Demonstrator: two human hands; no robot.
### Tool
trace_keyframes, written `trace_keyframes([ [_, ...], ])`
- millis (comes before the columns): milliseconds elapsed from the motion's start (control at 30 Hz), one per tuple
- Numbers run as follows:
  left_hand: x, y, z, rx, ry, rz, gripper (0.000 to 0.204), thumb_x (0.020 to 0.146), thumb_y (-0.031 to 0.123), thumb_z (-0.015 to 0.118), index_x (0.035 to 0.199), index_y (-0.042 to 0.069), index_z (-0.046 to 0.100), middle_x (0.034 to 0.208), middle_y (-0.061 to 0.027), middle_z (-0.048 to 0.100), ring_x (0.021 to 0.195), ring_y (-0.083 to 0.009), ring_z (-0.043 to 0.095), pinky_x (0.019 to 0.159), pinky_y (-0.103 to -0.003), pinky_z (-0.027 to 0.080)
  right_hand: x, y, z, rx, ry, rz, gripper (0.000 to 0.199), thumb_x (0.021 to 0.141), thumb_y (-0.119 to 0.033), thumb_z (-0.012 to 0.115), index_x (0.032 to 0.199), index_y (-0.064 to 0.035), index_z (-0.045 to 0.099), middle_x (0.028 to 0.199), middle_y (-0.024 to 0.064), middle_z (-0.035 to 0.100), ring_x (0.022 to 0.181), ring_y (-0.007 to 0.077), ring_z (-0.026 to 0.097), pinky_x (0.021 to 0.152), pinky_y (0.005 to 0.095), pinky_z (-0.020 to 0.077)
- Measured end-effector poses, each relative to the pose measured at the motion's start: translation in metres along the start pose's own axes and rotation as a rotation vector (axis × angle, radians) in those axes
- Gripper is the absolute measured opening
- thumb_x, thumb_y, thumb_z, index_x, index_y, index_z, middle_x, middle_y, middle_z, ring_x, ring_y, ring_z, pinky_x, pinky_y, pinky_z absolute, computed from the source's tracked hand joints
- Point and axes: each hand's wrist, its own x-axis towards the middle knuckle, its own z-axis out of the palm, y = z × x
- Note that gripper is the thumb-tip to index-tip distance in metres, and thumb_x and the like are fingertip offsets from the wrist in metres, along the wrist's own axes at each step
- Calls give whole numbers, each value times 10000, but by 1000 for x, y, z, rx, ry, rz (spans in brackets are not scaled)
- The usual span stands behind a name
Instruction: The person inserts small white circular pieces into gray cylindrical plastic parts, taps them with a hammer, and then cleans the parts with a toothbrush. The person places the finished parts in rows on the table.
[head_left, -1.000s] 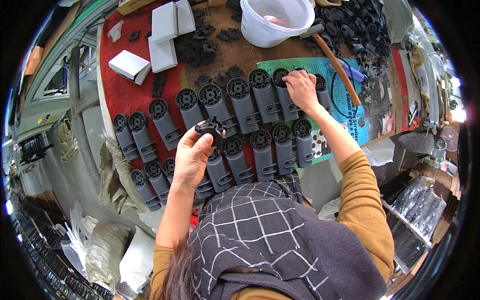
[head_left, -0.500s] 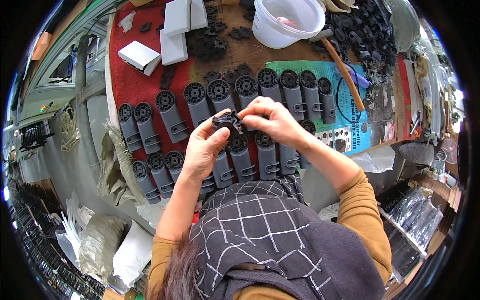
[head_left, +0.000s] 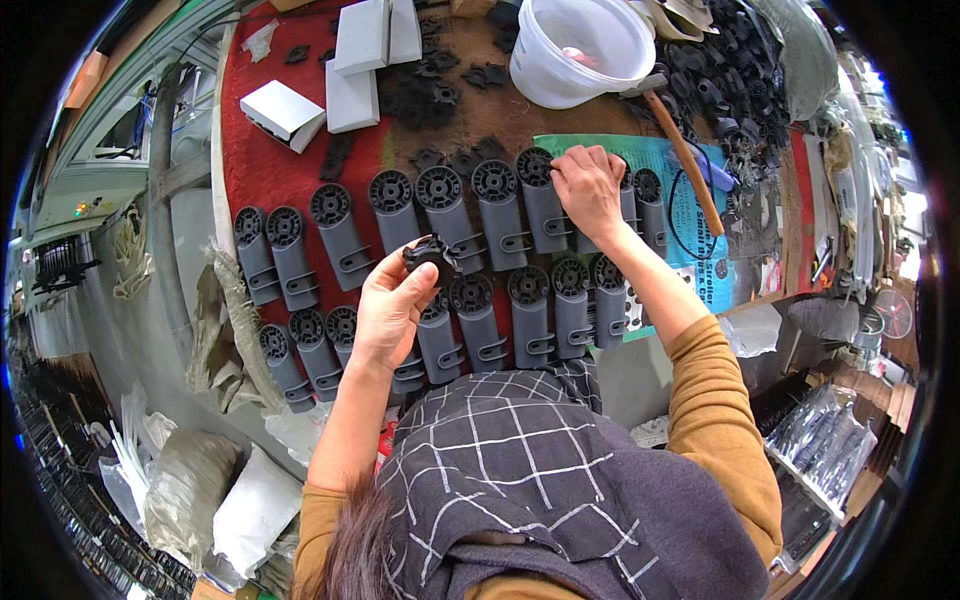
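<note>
My left hand (head_left: 388,305) holds a round black plastic part (head_left: 428,256) with small clips between thumb and fingers, above the gap between two rows of grey plastic tubes. Each tube has a black spoked round end and a side loop. Over the back row, my right hand (head_left: 592,195) is closed, fingertips bent down beside a grey tube (head_left: 543,212). What its fingers grip is hidden under the hand. Another grey tube (head_left: 497,222) stands to its left in the back row. In the front row, a grey tube (head_left: 478,318) lies nearer to me.
A white bucket (head_left: 535,75) stands at the back, with a wooden-handled hammer (head_left: 688,165) to its right. Loose black parts (head_left: 705,85) are heaped at back right. White boxes (head_left: 285,112) lie at back left. Under the right-hand tubes is a printed blue-green sheet (head_left: 715,275).
My right hand has left the black part and moved up and right to the back row of tubes. My left hand, still holding the part, has shifted slightly left and down.
</note>
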Motion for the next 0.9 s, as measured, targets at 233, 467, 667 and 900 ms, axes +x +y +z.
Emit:
trace_keyframes([
  [233, 1, 3, -1, -15, 10, 7, 331, 869, 104, 706, 1183, 55, 611, 1023, -13, 671, 933, -109, 651, 847, -259, 525, -4, 10, 21, -9, -152, -31, 143, 763, -167, 695, 900, -137, 667, 913, -21, 568, 965, 189, 515, 865, 383, 325],
  [467, 3, 3, -2, -11, 4, -1, 330, 867, 123, 715, 1176, 62, 615, 1021, -11, 674, 929, -104, 651, 836, -248, 520, -10, 10, 17, -121, -289, -180, 228, 791, -112, 625, 1016, -119, 661, 1189, -18, 616, 1136, 196, 509, 966, 407, 329],
  [667, 1, 4, -3, -24, 10, 10, 347, 867, 117, 714, 1192, 58, 610, 1020, -10, 675, 928, -102, 650, 833, -248, 524, -4, -5, 7, -91, -323, -120, 296, 820, -124, 610, 1112, -119, 657, 1206, -3, 630, 1141, 199, 517, 970, 408, 314],
  [900, 2, 5, 0, -32, 9, 1, 422, 879, 92, 693, 1281, 54, 570, 1055, -11, 664, 952, -95, 640, 860, -241, 514, 3, -75, -10, 346, -461, 99, 189, 859, -227, 631, 1001, -141, 721, 1031, -3, 644, 1073, 210, 523, 962, 400, 309],
])
